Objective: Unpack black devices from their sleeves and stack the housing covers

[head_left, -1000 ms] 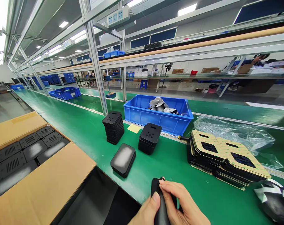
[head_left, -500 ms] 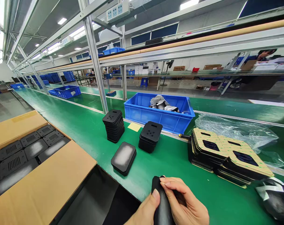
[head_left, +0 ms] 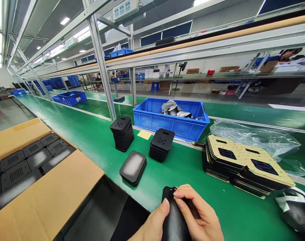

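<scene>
While the left hand (head_left: pixel 152 224) and the right hand (head_left: pixel 199 211) close around a black rounded case (head_left: pixel 174 224) over the green tabletop (head_left: pixel 182 175), its long axis runs away from the person, nearly upright, and its lower end passes out of view. The left thumb presses on the case's left side, and the right fingers (head_left: pixel 186 197) curl across its upper part, so the right hand is nearer the top end. Neither hand is spread open; both are narrowly closed on the case. Ahead and to the left, a second black rounded case (head_left: pixel 132 168) lies flat on the tabletop, with two stacks of black perforated covers (head_left: pixel 121 133) behind it. To the right sit stacks of black frames with tan backing (head_left: pixel 245 164). Farther ahead stands a blue plastic crate (head_left: pixel 152 120), and an open cardboard carton (head_left: pixel 47 174) lies at left.
</scene>
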